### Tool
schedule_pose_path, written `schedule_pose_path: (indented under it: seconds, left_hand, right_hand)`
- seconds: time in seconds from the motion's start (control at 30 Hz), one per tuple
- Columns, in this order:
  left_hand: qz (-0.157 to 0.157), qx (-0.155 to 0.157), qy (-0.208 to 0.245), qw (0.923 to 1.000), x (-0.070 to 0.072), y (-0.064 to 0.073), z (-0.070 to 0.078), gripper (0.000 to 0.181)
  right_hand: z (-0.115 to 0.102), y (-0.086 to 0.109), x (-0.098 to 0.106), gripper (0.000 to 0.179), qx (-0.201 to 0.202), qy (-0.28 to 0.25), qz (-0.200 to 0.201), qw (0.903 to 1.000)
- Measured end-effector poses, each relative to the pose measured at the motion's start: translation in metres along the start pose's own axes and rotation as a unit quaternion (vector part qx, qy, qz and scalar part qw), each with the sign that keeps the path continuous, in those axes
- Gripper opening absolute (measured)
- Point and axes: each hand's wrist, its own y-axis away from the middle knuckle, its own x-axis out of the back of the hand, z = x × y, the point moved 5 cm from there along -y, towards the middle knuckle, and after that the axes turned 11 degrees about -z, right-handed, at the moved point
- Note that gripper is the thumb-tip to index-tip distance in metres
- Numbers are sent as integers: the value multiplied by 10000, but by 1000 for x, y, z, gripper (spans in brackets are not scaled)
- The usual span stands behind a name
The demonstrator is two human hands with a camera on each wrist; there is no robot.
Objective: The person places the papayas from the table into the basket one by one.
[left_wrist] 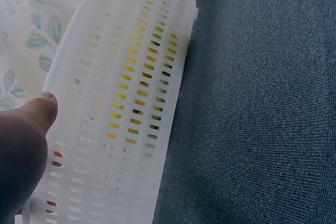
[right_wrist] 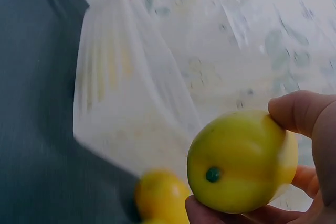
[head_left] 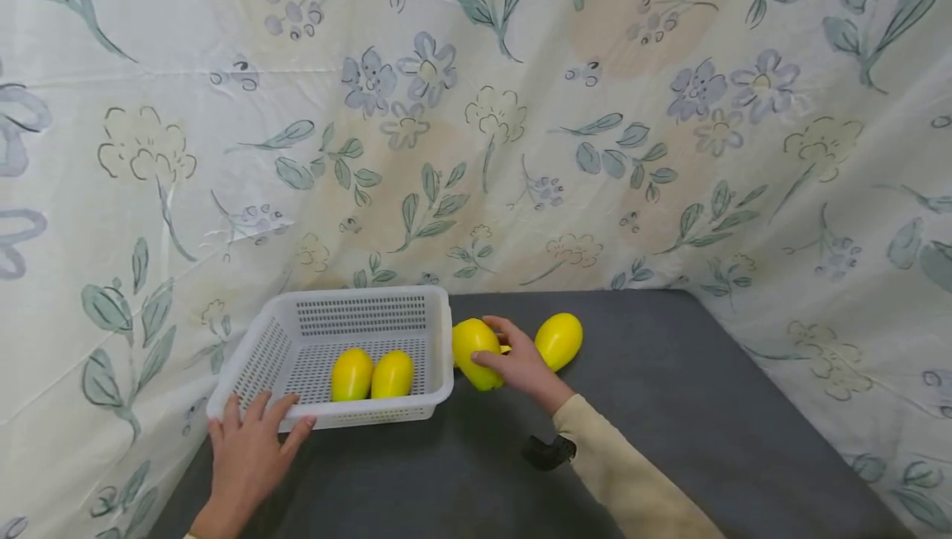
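My right hand [head_left: 524, 361] holds a yellow-green mango [head_left: 476, 349] just right of the basket, thumb on one side and fingers on the other. In the right wrist view a dark green stem spot shows on this mango [right_wrist: 236, 161]. At the basket's near left corner, my left hand [head_left: 249, 448] grips the rim of the white plastic basket [head_left: 372, 418]. Its thumb [left_wrist: 42, 109] lies outside the wall, and skin shows through the slots. Two yellow mangoes, one on the left [head_left: 352, 374] and one on the right [head_left: 392, 374], lie side by side inside the basket.
Another yellow mango [head_left: 561, 339] lies on the dark grey table [head_left: 669, 407], right of my right hand. Close to the basket's end sits one more mango [right_wrist: 160, 195], mostly hidden behind the hand in the head view. A floral curtain [head_left: 521, 150] encloses the back and sides.
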Motion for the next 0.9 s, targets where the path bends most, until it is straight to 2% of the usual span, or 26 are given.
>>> schedule_pose_path:
  seconds: [0.2, 0.33, 0.53, 0.67, 0.9]
  left_hand:
    - [102, -119, 33, 9999, -2, 4, -1, 55]
    - [83, -169, 105, 9998, -2, 4, -2, 55]
    - [10, -186, 184, 9997, 1, 2, 0, 55]
    - [20, -161, 180, 9997, 2, 2, 1, 55]
    - [-145, -46, 198, 9997, 0, 4, -1, 55]
  right_hand:
    - [-25, -17, -39, 71, 318, 101, -505, 9982]
    - [-31, -22, -51, 72, 309, 175, -555, 9978]
    - [-30, -23, -52, 71, 148, 26, -477, 9987]
    - [-30, -22, -52, 70, 165, 15, -448, 9989]
    - [-30, -21, -53, 68, 206, -2, -467, 9987]
